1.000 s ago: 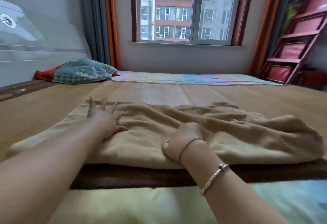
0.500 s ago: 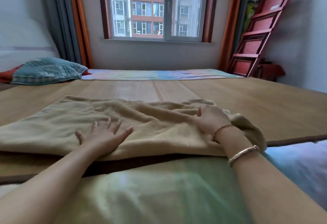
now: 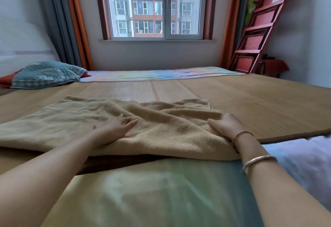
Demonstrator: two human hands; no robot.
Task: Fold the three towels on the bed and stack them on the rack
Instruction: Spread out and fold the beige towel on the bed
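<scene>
both hands on tan towel (image 3: 161, 128), left hand (image 3: 114, 130) flat, right hand (image 3: 225, 124) gripping its end

My left hand (image 3: 114, 128) now lies flat near the middle of the towel (image 3: 170, 130), nearer the front edge than a second ago, when it pressed the far left part. My right hand (image 3: 226, 125) has gone from the middle front edge to the towel's right end, which now lies bunched inward, shorter than before
</scene>
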